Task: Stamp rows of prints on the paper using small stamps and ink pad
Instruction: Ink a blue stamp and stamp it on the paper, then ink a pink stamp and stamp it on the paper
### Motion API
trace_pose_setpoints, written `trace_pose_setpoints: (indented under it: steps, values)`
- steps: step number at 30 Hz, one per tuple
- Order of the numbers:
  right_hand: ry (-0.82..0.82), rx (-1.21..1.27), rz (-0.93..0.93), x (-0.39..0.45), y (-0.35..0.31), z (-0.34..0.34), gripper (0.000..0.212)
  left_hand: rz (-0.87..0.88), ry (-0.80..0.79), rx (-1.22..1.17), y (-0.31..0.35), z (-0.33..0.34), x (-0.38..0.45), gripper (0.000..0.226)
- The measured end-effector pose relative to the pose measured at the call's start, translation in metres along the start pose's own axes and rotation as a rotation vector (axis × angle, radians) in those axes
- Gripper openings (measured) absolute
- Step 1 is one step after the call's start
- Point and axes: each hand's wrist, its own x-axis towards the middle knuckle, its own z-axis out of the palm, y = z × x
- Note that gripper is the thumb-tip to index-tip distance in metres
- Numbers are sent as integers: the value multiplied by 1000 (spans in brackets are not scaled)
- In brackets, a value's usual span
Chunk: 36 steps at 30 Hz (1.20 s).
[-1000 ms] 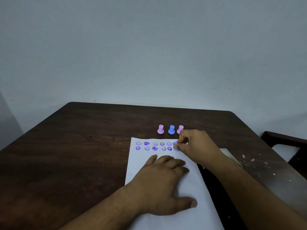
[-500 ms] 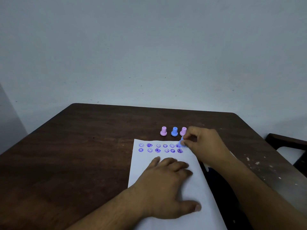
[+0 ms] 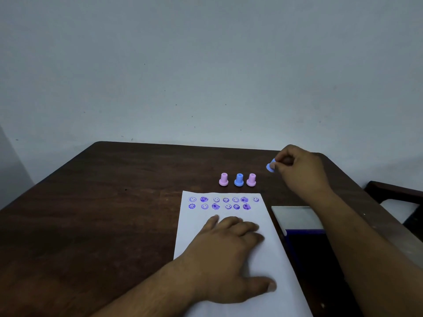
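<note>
A white sheet of paper (image 3: pixel 229 227) lies on the dark wooden table (image 3: pixel 114 213) with two rows of purple prints (image 3: pixel 223 203) near its far edge. My left hand (image 3: pixel 229 252) lies flat on the paper, fingers spread. My right hand (image 3: pixel 299 170) is raised beyond the paper's far right corner and pinches a small blue stamp (image 3: pixel 271 167). Three more stamps stand in a row past the paper: pink (image 3: pixel 223 179), blue (image 3: pixel 239 180), pink (image 3: pixel 251 180). The open ink pad (image 3: pixel 304 239) sits right of the paper, its white lid (image 3: pixel 295 216) folded back.
A dark chair (image 3: pixel 393 193) stands past the table's right edge. A pale wall rises behind the table's far edge. My right forearm crosses over the ink pad.
My right hand lifted the blue stamp off the paper and moved up and to the right, away from the rows. A new print shows at the right end of the top row. The left hand stayed put.
</note>
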Motion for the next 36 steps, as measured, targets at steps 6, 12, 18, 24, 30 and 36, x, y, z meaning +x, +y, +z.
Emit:
trace_pose_setpoints:
  steps: [6, 12, 18, 24, 30, 36]
  values:
    - [-109, -154, 55, 2, 22, 23, 30, 5, 1, -12, 1, -3, -1, 86]
    - [-202, -249, 63, 5, 28, 29, 32, 0, -7, -9, 2, -3, -1, 86]
    - [-232, -262, 81, 5, 29, 31, 33, -1, 1, -6, 2, -2, -1, 87]
    - [-251, -306, 86, 3, 26, 31, 38, 0, 7, -4, 2, -1, -1, 86]
    - [-250, -319, -26, 6, 11, 22, 46, 1, 3, -8, 1, -1, -1, 87]
    - [-333, -355, -117, 9, -7, 31, 36, 3, 18, -8, 0, 1, -2, 86]
